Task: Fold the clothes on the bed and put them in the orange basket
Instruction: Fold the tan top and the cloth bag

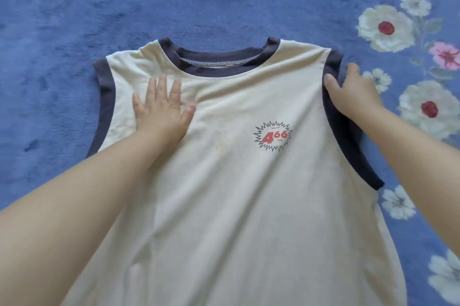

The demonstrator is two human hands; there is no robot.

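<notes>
A cream sleeveless shirt (236,181) with dark navy collar and armhole trim lies spread face up on the bed, collar away from me, a red "466" starburst print on its chest. My left hand (161,109) presses flat on the shirt's upper left chest, fingers straight and spread. At the right armhole my right hand (353,91) grips the navy trim, thumb on top of the fabric and fingers curled under its edge. The orange basket is not in view.
The bed is covered by a blue plush blanket (99,7) with a band of white and pink flowers (388,26) along its right side.
</notes>
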